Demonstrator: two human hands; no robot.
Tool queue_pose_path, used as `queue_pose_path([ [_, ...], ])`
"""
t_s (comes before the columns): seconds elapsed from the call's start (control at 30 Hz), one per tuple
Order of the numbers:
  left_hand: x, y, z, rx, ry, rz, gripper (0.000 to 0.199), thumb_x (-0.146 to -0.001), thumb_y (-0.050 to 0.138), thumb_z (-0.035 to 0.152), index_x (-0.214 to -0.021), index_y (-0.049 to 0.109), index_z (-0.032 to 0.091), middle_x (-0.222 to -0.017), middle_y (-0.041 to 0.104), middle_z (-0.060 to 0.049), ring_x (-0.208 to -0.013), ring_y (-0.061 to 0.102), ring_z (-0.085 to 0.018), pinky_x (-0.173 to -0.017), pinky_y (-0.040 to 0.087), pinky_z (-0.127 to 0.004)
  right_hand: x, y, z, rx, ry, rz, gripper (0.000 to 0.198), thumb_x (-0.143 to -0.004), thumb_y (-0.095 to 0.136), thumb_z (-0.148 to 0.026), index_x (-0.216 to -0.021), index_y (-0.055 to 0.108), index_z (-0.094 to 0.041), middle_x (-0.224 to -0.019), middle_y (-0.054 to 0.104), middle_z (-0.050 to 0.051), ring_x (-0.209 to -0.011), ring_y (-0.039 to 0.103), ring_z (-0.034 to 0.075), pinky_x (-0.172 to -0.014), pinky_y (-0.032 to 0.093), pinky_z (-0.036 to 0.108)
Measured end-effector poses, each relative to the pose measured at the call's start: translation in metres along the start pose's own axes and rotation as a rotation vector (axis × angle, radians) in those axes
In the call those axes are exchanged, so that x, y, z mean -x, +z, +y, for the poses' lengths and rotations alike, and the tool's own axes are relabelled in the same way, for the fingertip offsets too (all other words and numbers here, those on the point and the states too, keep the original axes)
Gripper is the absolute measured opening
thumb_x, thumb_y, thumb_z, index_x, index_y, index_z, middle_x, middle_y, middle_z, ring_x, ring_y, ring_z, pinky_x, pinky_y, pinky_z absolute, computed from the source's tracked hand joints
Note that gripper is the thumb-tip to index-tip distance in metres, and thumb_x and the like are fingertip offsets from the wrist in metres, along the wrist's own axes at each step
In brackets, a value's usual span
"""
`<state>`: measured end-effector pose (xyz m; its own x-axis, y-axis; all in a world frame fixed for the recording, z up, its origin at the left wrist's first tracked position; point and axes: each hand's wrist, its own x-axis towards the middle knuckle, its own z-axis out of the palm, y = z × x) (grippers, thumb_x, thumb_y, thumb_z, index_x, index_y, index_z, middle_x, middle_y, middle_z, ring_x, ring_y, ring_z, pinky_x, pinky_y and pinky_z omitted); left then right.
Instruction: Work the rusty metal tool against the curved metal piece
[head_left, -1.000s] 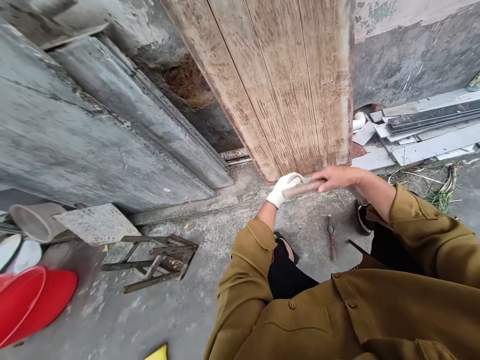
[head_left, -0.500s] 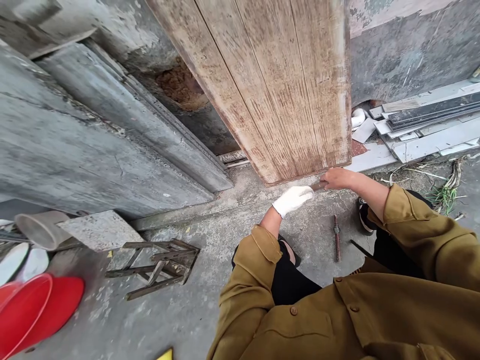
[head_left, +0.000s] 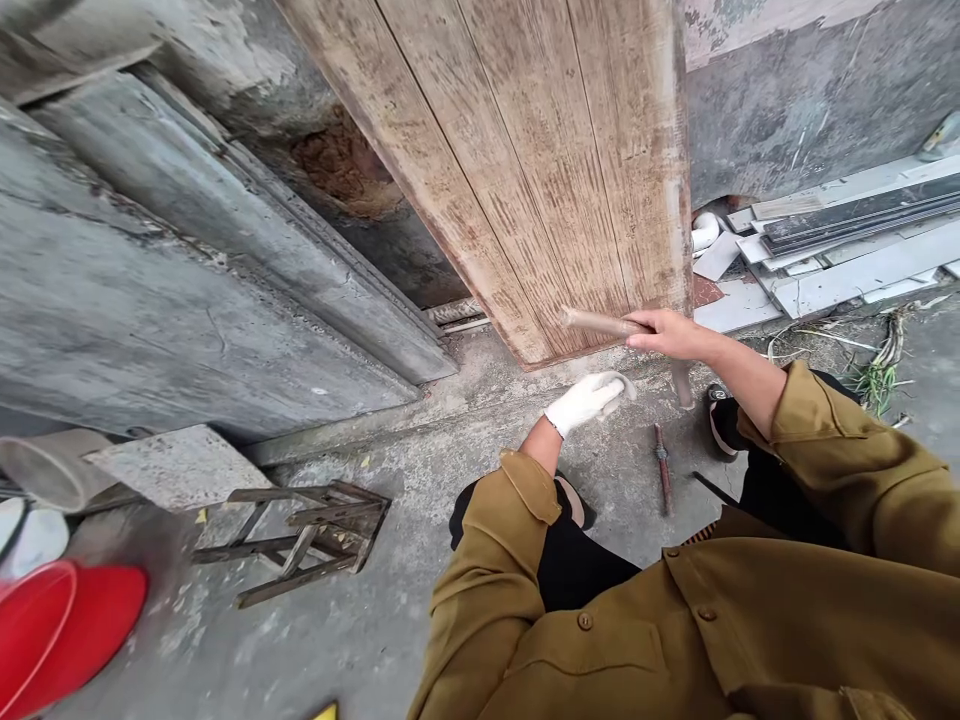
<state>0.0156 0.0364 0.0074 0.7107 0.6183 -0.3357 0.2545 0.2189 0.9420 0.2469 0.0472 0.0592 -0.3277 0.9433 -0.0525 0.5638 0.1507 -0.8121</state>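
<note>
Bare and closed, my right hand (head_left: 667,333) grips a brown stick-like tool (head_left: 600,322). The tool's blurred end points left, in front of the lower part of a worn wooden panel (head_left: 547,190). A second blurred strip (head_left: 682,385) hangs below this hand; whether it belongs to the tool I cannot tell. My left hand (head_left: 585,402), in a white glove, is just below the panel's bottom edge, apart from the tool. Its fingers are curled and smeared by motion, with a pale grey blur at their tips. On the concrete below lies a reddish-brown rod (head_left: 663,470) with a grey binding.
Grey slabs (head_left: 225,270) lean at the left. A small wooden stool frame (head_left: 300,540) stands near a speckled board (head_left: 180,467), a plastic bucket (head_left: 56,468) and a red basin (head_left: 90,620). Stacked strips and tiles (head_left: 847,260) line the wall at right, beside plant stalks (head_left: 885,370).
My right hand has lifted the tool up and swung its end over the panel. The left hand, which was at the tool's end, is now apart from it. The view has shifted slightly.
</note>
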Motion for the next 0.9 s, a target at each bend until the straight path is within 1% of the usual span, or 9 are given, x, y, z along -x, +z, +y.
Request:
queue_pose_path([
  [0.17,0.002,0.01,0.001,-0.014,-0.089,-0.002,0.017,-0.085,0.07,0.036,-0.08,0.073,0.021,-0.055,0.061,-0.005,-0.062,0.061,-0.022,-0.065,0.05,-0.034,-0.016,0.022,0.018,0.259,0.128,0.03,0.027,-0.089,0.064,-0.025,-0.113,0.063,-0.012,-0.099,0.066,0.013,-0.089,0.055,0.023,-0.084,0.04,0.038],
  [0.27,0.001,0.003,0.004,-0.084,-0.066,0.03,0.017,-0.083,0.072,0.032,-0.07,0.07,0.02,-0.062,0.065,-0.005,-0.068,0.063,-0.022,-0.069,0.05,-0.032,-0.013,0.03,0.029,0.369,0.166,-0.054,0.015,-0.079,0.074,-0.016,-0.093,0.067,-0.014,-0.084,0.065,0.012,-0.081,0.056,0.023,-0.082,0.04,0.038],
  [0.33,0.001,-0.003,0.005,-0.124,-0.044,0.062,0.018,-0.081,0.073,0.03,-0.067,0.067,0.02,-0.062,0.064,-0.004,-0.071,0.063,-0.021,-0.07,0.049,-0.03,-0.008,0.033,0.032,0.374,0.17,-0.209,0.017,-0.067,0.081,-0.011,-0.073,0.066,-0.016,-0.064,0.059,0.005,-0.066,0.052,0.018,-0.073,0.04,0.034],
  [0.4,0.002,-0.005,0.004,-0.145,-0.031,0.078,0.018,-0.079,0.074,0.03,-0.066,0.066,0.02,-0.06,0.063,-0.002,-0.072,0.062,-0.021,-0.07,0.049,-0.029,0.0,0.033,0.029,0.324,0.149,-0.493,0.019,-0.058,0.081,-0.008,-0.062,0.065,-0.018,-0.054,0.055,-0.001,-0.055,0.048,0.014,-0.064,0.037,0.029],
  [0.47,0.002,-0.005,0.002,-0.15,-0.014,0.079,0.018,-0.077,0.075,0.03,-0.067,0.065,0.019,-0.06,0.062,0.0,-0.073,0.062,-0.02,-0.071,0.049,-0.029,0.007,0.029,0.021,0.211,0.095,-0.79,0.013,-0.06,0.078,-0.011,-0.065,0.069,-0.019,-0.054,0.057,-0.003,-0.054,0.048,0.012,-0.06,0.035,0.026],
  [0.53,0.002,-0.004,0.001,-0.158,0.026,0.094,0.018,-0.077,0.076,0.033,-0.071,0.066,0.018,-0.063,0.063,0.0,-0.074,0.063,-0.02,-0.072,0.049,-0.029,0.013,0.02,0.01,0.079,-0.001,-0.88,0.013,-0.066,0.076,-0.019,-0.079,0.075,-0.02,-0.063,0.062,-0.004,-0.06,0.053,0.012,-0.06,0.035,0.025],
  [0.63,0.002,-0.004,-0.002,-0.177,0.066,0.131,0.025,-0.085,0.068,0.043,-0.084,0.068,0.018,-0.065,0.064,-0.002,-0.071,0.062,-0.02,-0.069,0.049,-0.03,0.016,0.002,0.0,-0.039,-0.112,-0.565,0.028,-0.078,0.071,-0.032,-0.103,0.073,-0.02,-0.082,0.067,-0.001,-0.072,0.056,0.014,-0.065,0.037,0.026],
  [0.77,0.003,0.001,-0.005,-0.294,0.053,0.05,0.033,-0.094,0.055,0.048,-0.091,0.07,0.019,-0.062,0.063,-0.004,-0.065,0.057,-0.017,-0.068,0.048,-0.03,0.007,-0.008,0.008,0.025,0.015,-0.061,0.035,-0.088,0.061,-0.038,-0.115,0.064,-0.016,-0.09,0.065,0.005,-0.08,0.057,0.018,-0.072,0.041,0.03],
  [0.9,0.001,0.007,-0.005,-0.544,0.069,-0.108,0.032,-0.095,0.054,0.045,-0.089,0.07,0.018,-0.071,0.068,-0.004,-0.071,0.059,-0.018,-0.072,0.048,-0.03,-0.004,0.005,0.022,0.389,0.113,-0.002,0.042,-0.092,0.057,-0.04,-0.125,0.058,-0.015,-0.106,0.068,0.015,-0.093,0.059,0.026,-0.08,0.041,0.035],
])
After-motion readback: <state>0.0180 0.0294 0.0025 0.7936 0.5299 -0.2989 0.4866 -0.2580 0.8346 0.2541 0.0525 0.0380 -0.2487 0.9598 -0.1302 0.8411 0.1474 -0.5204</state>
